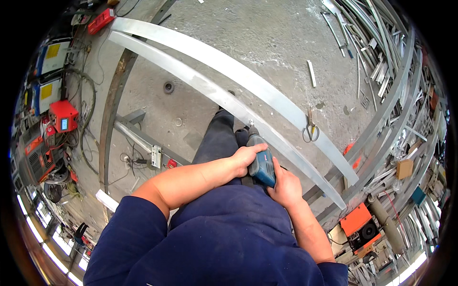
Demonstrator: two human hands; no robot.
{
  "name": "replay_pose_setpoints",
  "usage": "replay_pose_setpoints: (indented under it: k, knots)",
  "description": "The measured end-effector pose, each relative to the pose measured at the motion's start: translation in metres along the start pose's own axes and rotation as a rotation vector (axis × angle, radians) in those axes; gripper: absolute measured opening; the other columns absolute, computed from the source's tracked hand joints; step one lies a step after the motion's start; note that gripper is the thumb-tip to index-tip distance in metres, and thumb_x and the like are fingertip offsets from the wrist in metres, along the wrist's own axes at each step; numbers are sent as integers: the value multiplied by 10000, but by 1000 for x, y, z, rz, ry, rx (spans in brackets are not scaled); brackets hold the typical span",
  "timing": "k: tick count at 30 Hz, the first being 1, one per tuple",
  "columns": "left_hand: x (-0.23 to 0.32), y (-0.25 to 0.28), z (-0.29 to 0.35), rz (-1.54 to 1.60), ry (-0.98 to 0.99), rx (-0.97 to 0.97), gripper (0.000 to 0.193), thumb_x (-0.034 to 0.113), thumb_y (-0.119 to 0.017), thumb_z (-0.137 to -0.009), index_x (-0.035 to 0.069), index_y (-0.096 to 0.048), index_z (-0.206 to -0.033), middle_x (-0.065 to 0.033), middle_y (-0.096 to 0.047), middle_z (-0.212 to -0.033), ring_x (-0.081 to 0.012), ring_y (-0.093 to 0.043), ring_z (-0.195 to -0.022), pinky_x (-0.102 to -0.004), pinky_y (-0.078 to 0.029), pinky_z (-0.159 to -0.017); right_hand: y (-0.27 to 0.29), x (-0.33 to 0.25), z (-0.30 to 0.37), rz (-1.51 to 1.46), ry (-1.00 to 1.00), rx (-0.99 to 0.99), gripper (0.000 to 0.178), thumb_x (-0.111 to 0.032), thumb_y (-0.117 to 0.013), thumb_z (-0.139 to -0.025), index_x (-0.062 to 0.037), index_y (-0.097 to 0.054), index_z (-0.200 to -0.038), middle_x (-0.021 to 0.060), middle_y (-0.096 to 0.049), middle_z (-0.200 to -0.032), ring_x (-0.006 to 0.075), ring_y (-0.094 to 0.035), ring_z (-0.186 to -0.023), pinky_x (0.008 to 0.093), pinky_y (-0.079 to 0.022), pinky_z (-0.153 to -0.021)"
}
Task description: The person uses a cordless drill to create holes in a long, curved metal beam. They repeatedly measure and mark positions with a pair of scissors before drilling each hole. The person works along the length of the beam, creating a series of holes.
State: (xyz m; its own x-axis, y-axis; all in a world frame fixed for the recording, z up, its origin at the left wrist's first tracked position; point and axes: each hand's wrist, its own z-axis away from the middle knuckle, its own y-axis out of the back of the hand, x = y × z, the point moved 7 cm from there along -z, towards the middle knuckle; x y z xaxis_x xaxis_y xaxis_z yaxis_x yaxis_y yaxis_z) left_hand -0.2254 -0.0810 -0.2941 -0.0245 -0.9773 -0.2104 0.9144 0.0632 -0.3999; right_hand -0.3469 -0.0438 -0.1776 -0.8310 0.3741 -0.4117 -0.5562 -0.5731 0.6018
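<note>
A blue and black power drill (261, 166) is held in front of my belly, its chuck pointing away from me. My left hand (247, 158) is closed around the drill's left side, thumb across its top. At its rear right, my right hand (285, 185) grips the body; most of those fingers are hidden beneath it. The drill's tip meets the near edge of a long grey metal profile (210, 93), where small bright shavings seem to lie. Beyond that profile runs a second, wider pale metal strip (257, 86). Scissors with dark handles (311, 132) rest on this strip.
Rusty beams (113, 105) support the metal at left. Red-fronted machines (64, 117) and cables stand further left. Metal offcuts (381, 66) are heaped at right, near long grey rails (381, 112). An orange and black box (361, 229) sits at lower right.
</note>
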Motion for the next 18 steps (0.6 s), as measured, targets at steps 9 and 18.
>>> replay_pose_setpoints:
  k: [9,18]
  knots:
    - [-3,-3,-1,9,-27,11,377,322,-688,-1001,2,-606,-1183,-122,-682,-1063,-255,-699,-964,-434,-600,-879,-4,7,1,11,21,-5,994,-189,-824,-660,-24,-415,-1551,181,-704,-1067,379,-695,-955,476,-575,-847]
    - [8,-7,1,155,-6,-127,366,370,-706,-981,46,-637,-1136,-101,-710,-1045,-245,-714,-932,-427,-587,-910,14,-7,-15,42,-20,-62,928,-194,-799,-702,-22,-415,-1529,246,-719,-1009,428,-713,-898,500,-578,-811]
